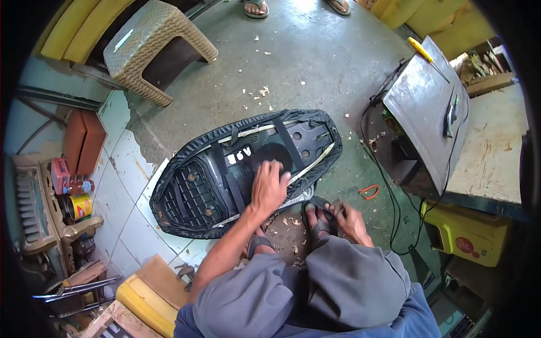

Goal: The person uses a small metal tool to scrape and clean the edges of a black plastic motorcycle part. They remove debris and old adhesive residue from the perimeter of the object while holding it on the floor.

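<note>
An upturned motorbike seat (179, 203) lies in front of me, black plastic base up, with dark cover gathered round its rim, pale strips along the sides and white lettering. My left hand (269, 188) reaches onto the middle of the base, its fingers bent and slightly apart, holding nothing I can see. Beside my right foot and dark sandal (315, 219), my right hand (349, 225) has its fingers closed low by the seat's end of loose material; what they hold is too small to tell. Orange-handled scissors (369, 191) lie on the floor to the right.
A woven plastic stool (143, 50) stands upper left, cluttered shelving (34, 197) left. At right, a metal sheet (420, 118) carries a yellow-handled tool (421, 52), near black cables and a yellow box (468, 236). Another person's sandalled feet (256, 8) show at the top. Wood shavings dot the floor.
</note>
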Tool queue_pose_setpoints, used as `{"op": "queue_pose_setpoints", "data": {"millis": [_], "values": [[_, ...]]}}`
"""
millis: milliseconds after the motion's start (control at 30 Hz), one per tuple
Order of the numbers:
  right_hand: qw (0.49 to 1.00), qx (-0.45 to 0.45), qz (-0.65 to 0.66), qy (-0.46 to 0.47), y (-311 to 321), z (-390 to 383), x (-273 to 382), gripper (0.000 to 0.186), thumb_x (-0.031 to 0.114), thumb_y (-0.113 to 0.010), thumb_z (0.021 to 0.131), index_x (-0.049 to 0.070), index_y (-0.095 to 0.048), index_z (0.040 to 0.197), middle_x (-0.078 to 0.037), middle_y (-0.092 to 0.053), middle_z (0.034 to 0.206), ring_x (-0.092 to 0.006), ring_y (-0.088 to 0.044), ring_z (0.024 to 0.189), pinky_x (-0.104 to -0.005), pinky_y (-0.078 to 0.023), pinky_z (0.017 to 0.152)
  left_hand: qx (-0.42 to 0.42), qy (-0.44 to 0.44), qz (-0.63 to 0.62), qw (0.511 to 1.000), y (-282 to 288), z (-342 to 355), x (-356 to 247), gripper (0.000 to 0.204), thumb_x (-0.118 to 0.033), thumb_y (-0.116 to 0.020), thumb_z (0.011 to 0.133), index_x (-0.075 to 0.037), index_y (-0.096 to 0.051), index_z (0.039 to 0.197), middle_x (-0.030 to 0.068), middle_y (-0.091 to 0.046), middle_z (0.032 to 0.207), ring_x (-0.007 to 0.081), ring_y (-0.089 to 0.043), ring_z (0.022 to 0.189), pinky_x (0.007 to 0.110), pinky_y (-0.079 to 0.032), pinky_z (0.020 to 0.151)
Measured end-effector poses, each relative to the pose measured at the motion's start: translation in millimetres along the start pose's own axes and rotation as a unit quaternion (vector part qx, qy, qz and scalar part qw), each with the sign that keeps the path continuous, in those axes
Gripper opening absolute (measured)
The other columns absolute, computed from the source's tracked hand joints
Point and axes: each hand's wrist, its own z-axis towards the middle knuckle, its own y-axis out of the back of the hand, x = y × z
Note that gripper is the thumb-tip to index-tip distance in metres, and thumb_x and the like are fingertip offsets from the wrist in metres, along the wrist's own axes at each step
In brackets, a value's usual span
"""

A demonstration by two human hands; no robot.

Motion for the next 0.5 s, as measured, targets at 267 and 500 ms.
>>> {"op": "queue_pose_setpoints", "data": {"millis": [267,500], "values": [[0.924,-0.047,-0.153,0.348,36.1,58.6,120.6,0.029,0.013,-0.069,0.083,0.003,-0.061,0.109,-0.018,-0.062,0.095,-0.0378,-0.061,0.091,-0.0457,-0.051,0.077,-0.047,-0.005,0.095,0.994,32.5,-114.6,-7.3,0.046,-0.02,-0.07,0.086,0.0,-0.058,0.125,0.0196,-0.053,0.125,0.0388,-0.05,0.116,0.049,-0.04,0.101],[0.837,0.12,-0.178,0.503,-39.2,36.5,172.7,0.033,0.02,-0.071,0.083,0.005,-0.064,0.111,-0.014,-0.063,0.104,-0.0339,-0.06,0.104,-0.048,-0.048,0.088,-0.001,0.08,0.1,0.992,82.9,-161.5,37.0,0.034,-0.015,-0.068,0.085,0.001,-0.063,0.115,0.0161,-0.06,0.116,0.036,-0.052,0.112,0.046,-0.041,0.098]]}}
